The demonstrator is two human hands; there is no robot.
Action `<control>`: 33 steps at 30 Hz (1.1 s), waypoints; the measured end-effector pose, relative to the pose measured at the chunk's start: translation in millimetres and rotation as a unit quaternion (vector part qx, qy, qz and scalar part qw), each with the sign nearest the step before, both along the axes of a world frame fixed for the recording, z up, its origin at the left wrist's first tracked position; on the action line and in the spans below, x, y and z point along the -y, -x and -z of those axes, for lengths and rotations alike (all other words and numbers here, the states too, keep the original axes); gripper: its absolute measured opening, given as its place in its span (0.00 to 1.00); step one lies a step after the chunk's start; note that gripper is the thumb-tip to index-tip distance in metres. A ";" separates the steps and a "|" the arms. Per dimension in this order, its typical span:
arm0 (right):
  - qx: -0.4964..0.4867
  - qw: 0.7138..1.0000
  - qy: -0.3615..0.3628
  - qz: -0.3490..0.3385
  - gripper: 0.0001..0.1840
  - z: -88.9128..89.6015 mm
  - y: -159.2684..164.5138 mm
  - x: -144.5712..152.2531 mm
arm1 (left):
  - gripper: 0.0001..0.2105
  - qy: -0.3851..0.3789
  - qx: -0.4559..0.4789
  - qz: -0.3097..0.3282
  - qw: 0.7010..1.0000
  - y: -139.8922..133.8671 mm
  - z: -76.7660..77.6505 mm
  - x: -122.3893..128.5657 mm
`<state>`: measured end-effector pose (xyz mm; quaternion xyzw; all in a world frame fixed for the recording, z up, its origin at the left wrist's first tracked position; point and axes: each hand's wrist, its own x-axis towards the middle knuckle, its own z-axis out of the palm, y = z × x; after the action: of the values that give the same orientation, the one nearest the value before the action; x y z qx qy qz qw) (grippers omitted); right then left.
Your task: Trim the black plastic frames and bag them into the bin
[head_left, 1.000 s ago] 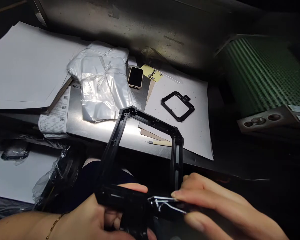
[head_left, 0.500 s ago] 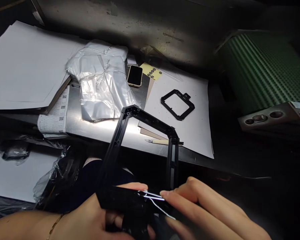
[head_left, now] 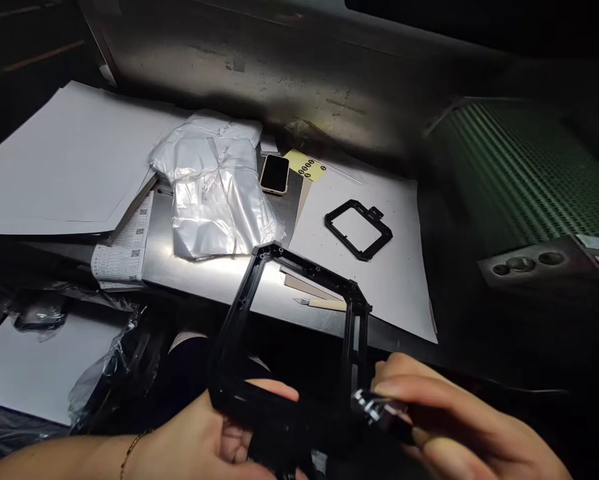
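My left hand is wrapped round the lower side of a black plastic frame. The frame is tilted up, its far side above the table's front edge. My right hand grips a small shiny metal tool between thumb and fingers, close to the frame's lower right corner. Blur and shadow hide what kind of tool it is, and whether it touches the frame. Another black frame, smaller in view and with a tab on its far side, lies flat on a white sheet.
Tied clear plastic bags lie beside a stack of white sheets. Behind are a phone and a yellow label sheet. A craft knife rests near the table's front edge. A green ribbed box stands right.
My right hand has moved right and slightly away from the frame's lower side, with the shiny tool turned in its fingers. The view has tilted, so everything sits lower. My left hand keeps its hold.
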<state>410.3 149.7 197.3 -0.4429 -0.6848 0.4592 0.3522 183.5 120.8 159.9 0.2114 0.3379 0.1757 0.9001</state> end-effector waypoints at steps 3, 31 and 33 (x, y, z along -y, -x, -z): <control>-0.063 0.970 0.057 0.226 0.09 20.6 -14.5 -8.7 | 0.26 -0.007 -0.023 -0.005 1.000 1.9 1.7 -0.3; -0.062 0.925 0.264 -0.268 0.09 36.5 12.2 -78.9 | 0.20 -0.086 0.157 0.080 0.981 43.0 20.3 -56.9; -0.018 0.937 0.208 -0.280 0.09 25.2 13.5 -83.9 | 0.17 -0.101 0.160 0.084 0.978 38.8 18.9 -52.2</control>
<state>396.8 233.6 172.1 -0.2886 -0.6638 0.6792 0.1213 144.8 173.0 141.0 0.2984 0.1512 0.1638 0.9280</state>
